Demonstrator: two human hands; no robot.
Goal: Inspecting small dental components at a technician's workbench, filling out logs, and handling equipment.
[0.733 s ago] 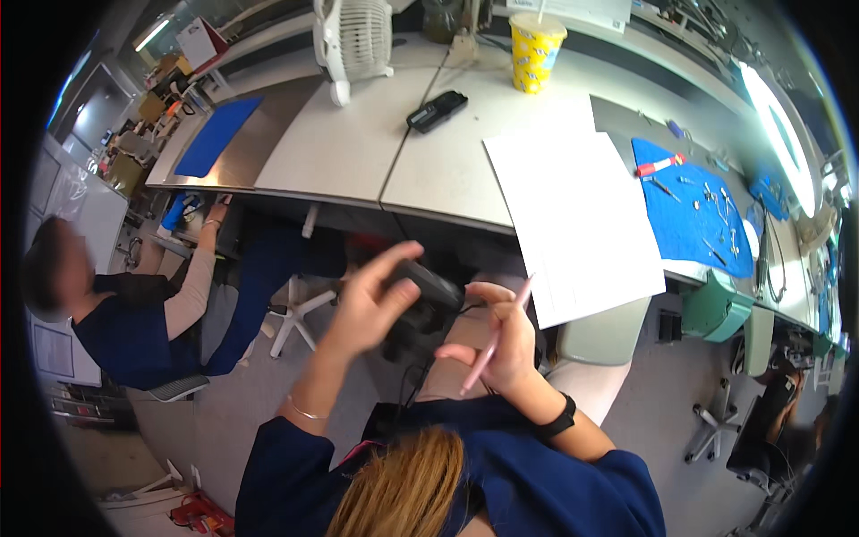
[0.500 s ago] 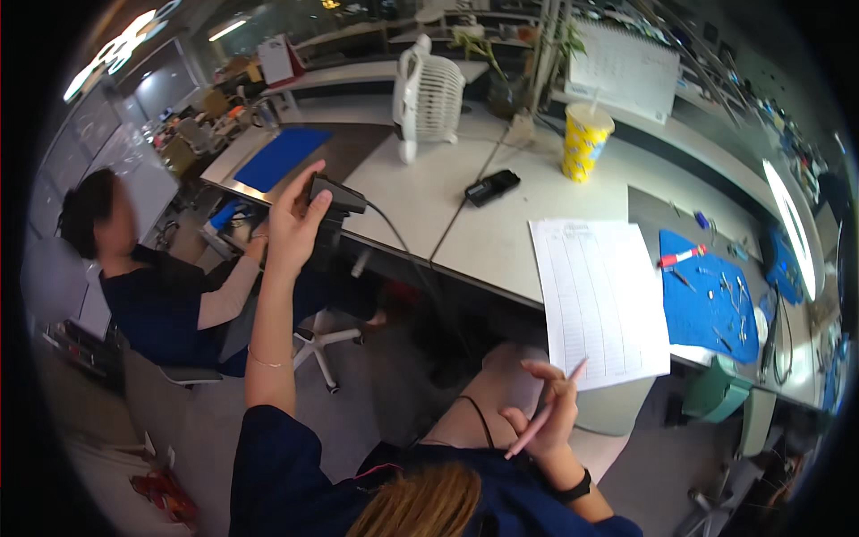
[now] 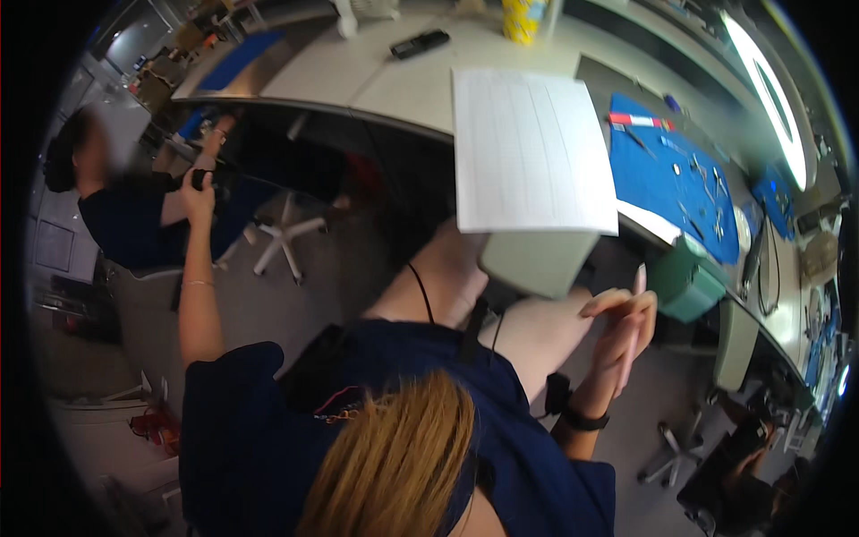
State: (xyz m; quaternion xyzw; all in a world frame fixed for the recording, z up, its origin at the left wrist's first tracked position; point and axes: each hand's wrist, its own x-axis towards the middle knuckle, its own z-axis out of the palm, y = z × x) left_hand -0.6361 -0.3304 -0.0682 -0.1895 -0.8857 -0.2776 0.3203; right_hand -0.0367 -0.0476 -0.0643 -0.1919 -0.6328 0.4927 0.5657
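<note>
Stretched out to the left, my left hand (image 3: 198,204) is wrapped round a small black device (image 3: 201,179), whose shape is mostly hidden by the fingers. It is close to a seated person's arm in the view, but I cannot tell whether they touch. My right hand (image 3: 616,333) is raised over my right thigh and grips a pink pen (image 3: 639,285), its upper end pointing away from me. Beyond that hand, a white printed table sheet (image 3: 532,161) lies at the desk's front edge and hangs partly over it. No contact shows between pen and sheet.
A blue mat (image 3: 649,179) with small metal tools and a red-and-white marker (image 3: 640,121) lies right of the sheet. Farther back are a black device (image 3: 420,43) and a yellow cup (image 3: 522,20). A green bin (image 3: 687,277) hangs at right; a person (image 3: 134,219) sits at left.
My left hand with the black device has swung down and left, off the desk side. My right hand with the pen has moved right, away from the sheet. The view has tilted downward.
</note>
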